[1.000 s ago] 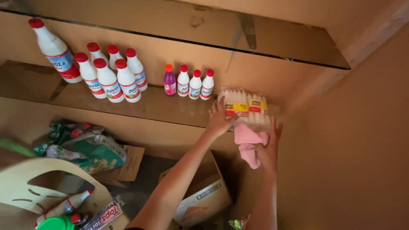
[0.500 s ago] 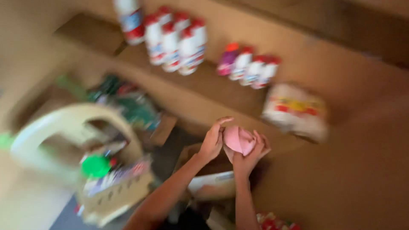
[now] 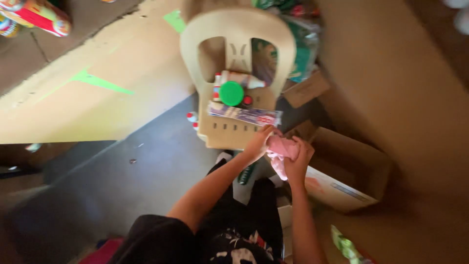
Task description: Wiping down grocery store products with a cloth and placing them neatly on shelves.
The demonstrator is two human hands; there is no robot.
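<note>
Both my hands hold a crumpled pink cloth (image 3: 282, 148) in front of my body. My left hand (image 3: 259, 142) grips its left side and my right hand (image 3: 299, 161) wraps its right side and lower end. Just beyond my hands stands a beige plastic chair (image 3: 238, 34), whose seat carries a bottle with a green cap (image 3: 231, 93), another lying bottle and a flat printed package (image 3: 244, 115).
An open cardboard box (image 3: 349, 171) sits on the floor to the right of my hands. Green packets (image 3: 298, 54) pile behind the chair. Colourful cans (image 3: 36, 17) lie at the top left. A wooden wall rises on the right, grey floor on the left.
My hands came down from the shelf with the pink cloth, and my view swung from the shelf of bottles down to the chair and the floor.
</note>
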